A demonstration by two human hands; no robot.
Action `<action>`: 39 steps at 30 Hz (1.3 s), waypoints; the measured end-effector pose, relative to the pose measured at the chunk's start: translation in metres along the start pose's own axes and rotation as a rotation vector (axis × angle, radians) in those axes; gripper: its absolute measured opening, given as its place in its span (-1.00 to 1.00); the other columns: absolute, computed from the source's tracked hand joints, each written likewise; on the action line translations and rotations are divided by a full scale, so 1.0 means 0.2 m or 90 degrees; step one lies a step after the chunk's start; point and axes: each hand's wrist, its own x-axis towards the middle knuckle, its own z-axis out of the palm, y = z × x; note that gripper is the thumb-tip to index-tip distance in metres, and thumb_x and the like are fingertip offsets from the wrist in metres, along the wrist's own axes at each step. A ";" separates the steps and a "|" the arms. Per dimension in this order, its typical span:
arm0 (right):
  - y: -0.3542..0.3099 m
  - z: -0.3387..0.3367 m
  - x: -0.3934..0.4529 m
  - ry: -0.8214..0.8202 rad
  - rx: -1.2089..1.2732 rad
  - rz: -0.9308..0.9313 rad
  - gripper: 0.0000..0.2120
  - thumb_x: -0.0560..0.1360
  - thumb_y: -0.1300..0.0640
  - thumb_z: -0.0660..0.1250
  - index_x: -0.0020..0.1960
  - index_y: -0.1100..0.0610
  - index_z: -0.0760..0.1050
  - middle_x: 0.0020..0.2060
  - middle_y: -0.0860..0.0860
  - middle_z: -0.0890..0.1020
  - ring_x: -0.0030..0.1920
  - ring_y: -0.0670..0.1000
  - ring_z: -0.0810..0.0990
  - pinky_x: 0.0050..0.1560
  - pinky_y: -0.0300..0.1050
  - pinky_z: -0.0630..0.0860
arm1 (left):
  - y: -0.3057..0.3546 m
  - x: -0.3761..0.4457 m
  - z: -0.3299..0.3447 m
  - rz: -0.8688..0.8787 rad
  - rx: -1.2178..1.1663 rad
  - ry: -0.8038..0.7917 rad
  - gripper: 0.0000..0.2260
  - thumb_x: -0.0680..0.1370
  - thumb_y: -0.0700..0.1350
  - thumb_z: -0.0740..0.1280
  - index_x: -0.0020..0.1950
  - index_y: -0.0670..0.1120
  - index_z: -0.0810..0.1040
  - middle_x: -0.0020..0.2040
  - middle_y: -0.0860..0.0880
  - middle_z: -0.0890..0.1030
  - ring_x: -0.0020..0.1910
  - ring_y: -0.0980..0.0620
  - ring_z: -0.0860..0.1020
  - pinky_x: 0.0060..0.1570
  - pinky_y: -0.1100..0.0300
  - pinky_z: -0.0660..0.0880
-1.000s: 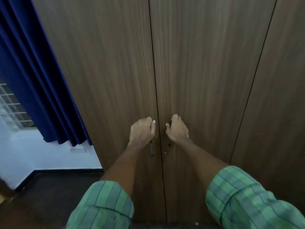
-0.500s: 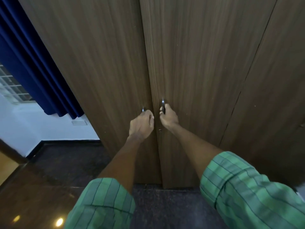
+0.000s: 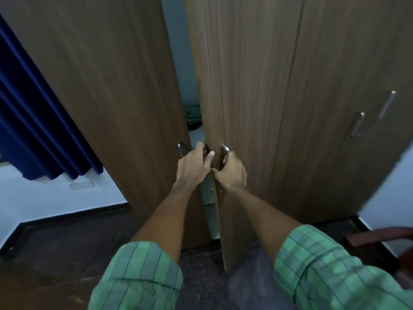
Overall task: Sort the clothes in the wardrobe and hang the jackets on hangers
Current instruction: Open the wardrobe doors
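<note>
Hands, left hand (image 3: 192,167) and right hand (image 3: 232,173), grip door handles; wardrobe interior (image 3: 193,115) mostly hidden

Ahead of you at twelve o'clock, a pale shelf (image 3: 195,132) is showing through the gap between the two wardrobe doors (image 3: 111,97), and a dark green bundle of cloth (image 3: 193,115) is lying on it; its kind cannot be told. Below, a dark floor (image 3: 55,253) is spreading from seven to five o'clock, with the wardrobe standing on it. At four o'clock a reddish wooden chair (image 3: 380,238) is standing on the floor, only partly in view.
</note>
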 end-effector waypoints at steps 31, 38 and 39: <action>0.92 -1.12 -0.22 0.129 0.106 0.241 -0.46 0.46 -0.05 0.52 0.37 -0.01 0.41 0.21 -0.01 0.62 0.16 0.08 0.62 0.22 0.11 0.60 | 1.30 0.05 0.50 0.499 -0.061 -0.143 -0.74 0.72 0.10 0.09 0.28 -0.01 0.39 0.22 -0.03 0.59 -0.04 -0.15 0.62 -0.15 0.08 0.47; 0.89 -1.06 -0.33 0.372 -0.168 0.286 -0.39 0.34 -0.17 0.55 0.25 0.04 0.42 0.16 -0.02 0.54 0.17 0.05 0.51 0.20 0.06 0.51 | 1.27 0.02 0.53 0.501 -0.080 -0.173 -0.70 0.72 0.12 0.07 0.39 0.08 0.38 0.35 0.05 0.56 0.07 -0.09 0.63 -0.01 -0.07 0.62; 0.86 -1.04 -0.36 0.443 -0.193 0.289 -0.41 0.32 -0.17 0.56 0.18 0.03 0.37 0.11 -0.03 0.49 0.13 0.03 0.47 0.17 0.01 0.49 | 1.25 0.01 0.52 0.505 -0.083 -0.161 -0.70 0.72 0.12 0.06 0.39 0.08 0.40 0.34 0.05 0.57 0.06 -0.07 0.64 -0.02 -0.05 0.62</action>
